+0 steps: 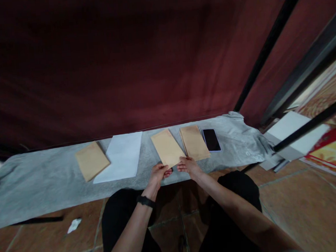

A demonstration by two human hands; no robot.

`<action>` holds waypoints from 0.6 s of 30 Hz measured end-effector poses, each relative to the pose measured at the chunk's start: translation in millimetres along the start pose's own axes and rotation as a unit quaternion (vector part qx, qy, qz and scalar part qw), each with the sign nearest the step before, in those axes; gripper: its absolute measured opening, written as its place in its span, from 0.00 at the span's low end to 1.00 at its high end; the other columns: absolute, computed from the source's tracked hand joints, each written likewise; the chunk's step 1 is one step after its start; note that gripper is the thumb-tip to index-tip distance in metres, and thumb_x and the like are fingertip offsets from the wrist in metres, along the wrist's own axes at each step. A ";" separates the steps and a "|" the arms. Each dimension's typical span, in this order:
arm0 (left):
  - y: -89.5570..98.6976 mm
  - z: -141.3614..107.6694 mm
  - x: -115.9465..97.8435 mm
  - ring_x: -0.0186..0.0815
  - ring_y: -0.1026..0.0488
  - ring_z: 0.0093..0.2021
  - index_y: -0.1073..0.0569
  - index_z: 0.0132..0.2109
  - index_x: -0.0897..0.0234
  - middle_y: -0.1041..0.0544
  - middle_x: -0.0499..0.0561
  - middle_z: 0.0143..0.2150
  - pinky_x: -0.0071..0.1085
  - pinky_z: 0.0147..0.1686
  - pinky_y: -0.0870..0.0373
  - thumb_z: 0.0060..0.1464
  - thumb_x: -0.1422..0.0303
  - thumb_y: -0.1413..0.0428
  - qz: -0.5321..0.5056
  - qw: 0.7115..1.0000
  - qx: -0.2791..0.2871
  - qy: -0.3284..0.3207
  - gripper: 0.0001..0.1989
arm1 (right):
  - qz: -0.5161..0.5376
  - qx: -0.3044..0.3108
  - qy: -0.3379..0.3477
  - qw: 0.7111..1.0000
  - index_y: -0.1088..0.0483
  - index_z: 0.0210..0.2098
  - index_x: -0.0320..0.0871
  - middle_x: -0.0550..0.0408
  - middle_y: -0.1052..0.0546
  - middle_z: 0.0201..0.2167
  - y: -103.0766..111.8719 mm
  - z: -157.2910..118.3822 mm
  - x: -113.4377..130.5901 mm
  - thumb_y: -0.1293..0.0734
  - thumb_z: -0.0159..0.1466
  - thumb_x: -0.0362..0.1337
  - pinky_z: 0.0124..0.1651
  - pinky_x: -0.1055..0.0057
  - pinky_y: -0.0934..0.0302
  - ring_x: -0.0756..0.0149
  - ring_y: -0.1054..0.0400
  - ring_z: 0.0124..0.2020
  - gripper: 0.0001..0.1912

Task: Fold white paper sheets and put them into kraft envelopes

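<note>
A tan paper envelope (167,147) is held at its near edge by both hands, its far end over the grey cloth. My left hand (159,173), with a dark band on the wrist, pinches the near left corner. At the near right corner, my right hand (188,166) grips the same envelope between thumb and fingers. Just right of it lies a small stack of tan envelopes (195,142), close to my right hand. Farther left, another pile of tan envelopes (92,161) overlaps a white sheet of paper (123,156).
A dark-screened phone (212,140) lies right of the envelopes on the narrow cloth-covered bench (235,148). Behind it hangs a dark red curtain (141,78). A black pole (269,50) slants at the right, near a white box (297,132). Crumpled paper (74,225) is on the tiled floor.
</note>
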State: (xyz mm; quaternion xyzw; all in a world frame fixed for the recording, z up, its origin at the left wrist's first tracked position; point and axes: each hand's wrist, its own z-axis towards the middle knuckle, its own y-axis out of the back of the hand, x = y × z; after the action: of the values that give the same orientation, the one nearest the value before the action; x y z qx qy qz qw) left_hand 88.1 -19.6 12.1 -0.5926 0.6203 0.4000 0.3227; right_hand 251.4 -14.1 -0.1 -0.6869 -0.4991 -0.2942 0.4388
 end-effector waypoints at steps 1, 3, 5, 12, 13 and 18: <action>1.7 -0.4 -0.2 0.32 0.23 0.27 0.28 0.30 0.64 0.20 0.51 0.27 0.27 0.30 0.28 0.51 0.64 0.35 -0.007 1.000 0.005 -0.007 0.11 | 0.007 -0.006 -0.001 1.000 0.35 0.30 0.44 0.55 0.23 0.23 -0.1 -1.5 1.8 0.34 0.69 0.39 0.30 0.72 0.27 0.67 0.25 0.23 0.11; 2.2 0.3 -2.0 0.31 0.24 0.26 0.28 0.30 0.63 0.20 0.50 0.27 0.26 0.29 0.29 0.50 0.64 0.35 -0.017 1.000 0.013 -0.023 0.11 | 0.016 -0.017 0.002 1.000 0.35 0.30 0.44 0.55 0.22 0.23 0.3 -4.1 7.0 0.34 0.69 0.38 0.30 0.73 0.27 0.68 0.26 0.23 0.11; -1.7 3.2 -6.1 0.30 0.25 0.26 0.28 0.29 0.63 0.21 0.49 0.26 0.25 0.28 0.31 0.50 0.63 0.35 -0.020 0.999 0.019 -0.040 0.11 | 0.015 -0.021 0.004 1.000 0.34 0.29 0.44 0.54 0.21 0.24 3.7 -5.7 14.7 0.34 0.69 0.39 0.28 0.74 0.28 0.69 0.27 0.22 0.12; -42.2 22.0 -31.3 0.28 0.29 0.23 0.27 0.28 0.64 0.24 0.47 0.23 0.23 0.25 0.35 0.47 0.65 0.35 -0.004 0.996 0.048 -0.080 0.10 | -0.005 -0.042 0.012 0.999 0.28 0.30 0.39 0.47 0.17 0.28 43.2 -7.5 44.9 0.36 0.69 0.41 0.22 0.77 0.33 0.71 0.30 0.18 0.15; -49.8 24.9 -34.2 0.28 0.29 0.22 0.27 0.28 0.64 0.24 0.47 0.23 0.23 0.24 0.35 0.47 0.64 0.35 0.000 0.995 0.052 -0.082 0.10 | -0.005 -0.050 0.016 0.999 0.28 0.30 0.39 0.46 0.17 0.29 49.3 -7.5 46.9 0.37 0.70 0.41 0.23 0.77 0.33 0.72 0.30 0.19 0.16; -81.6 38.0 -41.3 0.28 0.30 0.21 0.29 0.27 0.64 0.25 0.47 0.22 0.23 0.23 0.37 0.43 0.63 0.32 0.019 0.995 0.060 -0.079 0.14 | -0.018 -0.082 0.042 0.996 0.28 0.30 0.39 0.44 0.17 0.32 71.7 -6.3 47.8 0.40 0.71 0.42 0.24 0.76 0.33 0.70 0.27 0.21 0.18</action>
State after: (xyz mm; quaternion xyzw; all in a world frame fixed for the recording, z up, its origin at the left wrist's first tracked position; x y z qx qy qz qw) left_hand 170.0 35.3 21.0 -0.5267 0.6269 0.4141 0.3976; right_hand 335.0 -7.6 20.8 -0.6984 -0.4664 -0.3708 0.3964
